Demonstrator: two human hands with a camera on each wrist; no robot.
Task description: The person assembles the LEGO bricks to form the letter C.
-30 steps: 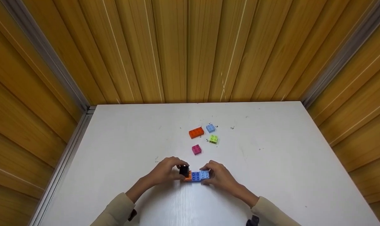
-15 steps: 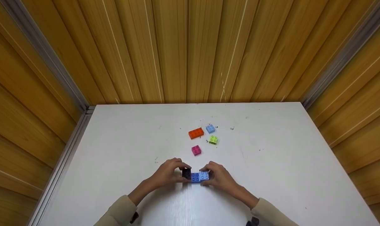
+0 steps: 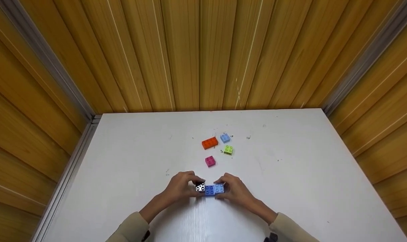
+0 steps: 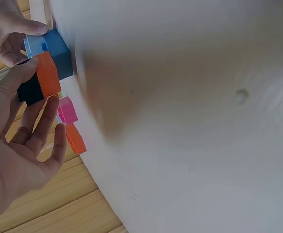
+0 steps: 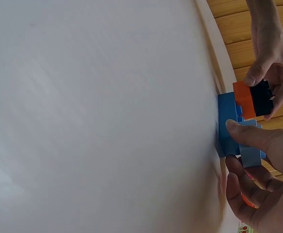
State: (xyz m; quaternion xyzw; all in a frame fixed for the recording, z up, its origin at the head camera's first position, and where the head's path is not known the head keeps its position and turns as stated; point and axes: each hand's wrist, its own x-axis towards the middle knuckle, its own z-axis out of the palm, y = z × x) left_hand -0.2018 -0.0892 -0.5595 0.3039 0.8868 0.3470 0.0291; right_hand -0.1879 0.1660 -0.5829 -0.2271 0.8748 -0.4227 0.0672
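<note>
My left hand (image 3: 181, 187) pinches a black toy building brick (image 3: 200, 187), its thumb reaching the seam with an orange brick (image 4: 47, 74) directly under it. From above, the black brick covers the orange one. Both sit at the left end of a longer blue brick (image 5: 227, 116), whose middle studs show bare. At its right end a light blue brick (image 3: 219, 188) is stacked on it. My right hand (image 3: 236, 189) grips this end, thumb on the blue brick's near side and fingers curled round behind.
Beyond the hands on the white table (image 3: 136, 144) lie loose bricks: a pink one (image 3: 210, 161) nearest, a lime green one (image 3: 228, 150), a red-orange one (image 3: 210, 143) and another light blue one (image 3: 225, 137). Wood-look panels (image 3: 190, 57) rise around the table.
My left hand has shifted slightly right and toward me. The black brick now covers the orange one, and its studs catch the light. My right hand stays nearly still.
</note>
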